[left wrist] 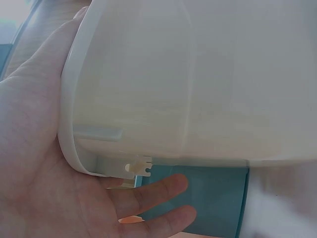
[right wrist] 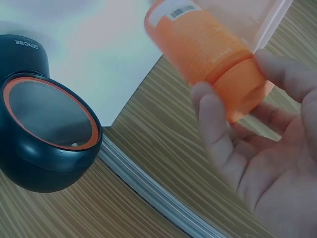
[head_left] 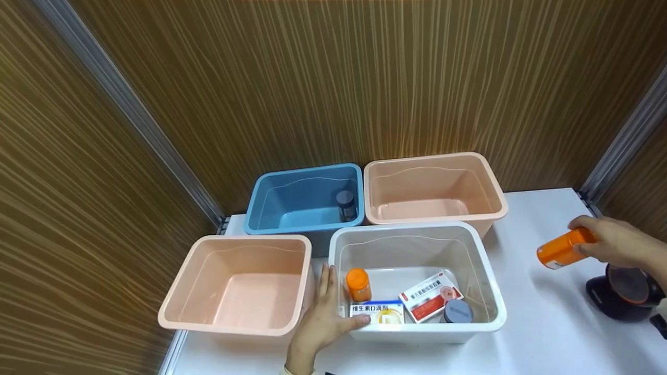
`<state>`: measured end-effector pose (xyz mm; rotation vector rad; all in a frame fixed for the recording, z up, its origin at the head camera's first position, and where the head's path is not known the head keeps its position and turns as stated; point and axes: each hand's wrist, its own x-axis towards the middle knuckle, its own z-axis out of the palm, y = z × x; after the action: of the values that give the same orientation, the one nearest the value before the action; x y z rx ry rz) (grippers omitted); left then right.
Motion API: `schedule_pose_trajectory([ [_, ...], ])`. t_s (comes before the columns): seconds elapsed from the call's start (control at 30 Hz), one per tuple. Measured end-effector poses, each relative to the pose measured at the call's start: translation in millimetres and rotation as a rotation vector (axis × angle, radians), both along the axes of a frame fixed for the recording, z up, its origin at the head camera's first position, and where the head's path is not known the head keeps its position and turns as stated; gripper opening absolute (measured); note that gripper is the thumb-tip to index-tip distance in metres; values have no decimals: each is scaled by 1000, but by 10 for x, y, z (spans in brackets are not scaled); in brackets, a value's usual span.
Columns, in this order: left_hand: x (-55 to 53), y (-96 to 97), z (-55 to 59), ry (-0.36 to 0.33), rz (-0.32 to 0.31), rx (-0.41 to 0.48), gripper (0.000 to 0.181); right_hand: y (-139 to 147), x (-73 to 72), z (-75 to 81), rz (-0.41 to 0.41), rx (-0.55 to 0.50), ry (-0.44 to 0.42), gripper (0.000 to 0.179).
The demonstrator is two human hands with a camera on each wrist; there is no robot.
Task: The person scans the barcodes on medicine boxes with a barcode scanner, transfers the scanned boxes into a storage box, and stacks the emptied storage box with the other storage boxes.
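Note:
My right hand (head_left: 622, 245) grips an orange bottle (head_left: 560, 251) by its cap end, tilted, in the air over the right of the table. In the right wrist view the bottle (right wrist: 203, 42) shows a white label with a barcode. My left hand (head_left: 323, 315) rests against the near left corner of the white bin (head_left: 417, 328), its fingers straight along the side and the thumb over the front rim. Inside that bin are another orange bottle (head_left: 358, 285), a vitamin D drops box (head_left: 378, 312), a red-and-white medicine box (head_left: 431, 297) and a grey-lidded jar (head_left: 458, 311).
A peach bin (head_left: 234, 333) stands left of the white one. Behind are a blue bin (head_left: 302, 230) containing a dark-lidded jar (head_left: 345, 204), and another peach bin (head_left: 437, 219). A black device with a round, orange-ringed top (head_left: 628, 291) sits at right. Wood-patterned panels (head_left: 365, 78) enclose the table.

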<state>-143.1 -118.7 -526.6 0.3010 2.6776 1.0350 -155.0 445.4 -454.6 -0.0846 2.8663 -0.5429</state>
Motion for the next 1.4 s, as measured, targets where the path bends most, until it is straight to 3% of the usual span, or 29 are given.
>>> schedule_pose_trajectory([
  [0.2,-6,-24,-12,-3,-4,7,133,-25,-5,15,15,17,37,26],
  [0.37,-1,-41,-13,-18,0,27,134,-8,-5,30,67,90,92,13],
  [0.63,-11,-45,-10,-15,-5,22,133,-111,-41,112,42,62,54,32],
  [0.93,-1,-40,-10,-41,22,17,134,-459,-172,487,55,63,198,54],
  [1.17,-7,-41,-4,-40,24,11,135,-893,-378,781,89,28,366,50],
  [1.4,-28,3,7,-7,-23,-1,134,-1313,-579,965,145,-26,353,52],
])
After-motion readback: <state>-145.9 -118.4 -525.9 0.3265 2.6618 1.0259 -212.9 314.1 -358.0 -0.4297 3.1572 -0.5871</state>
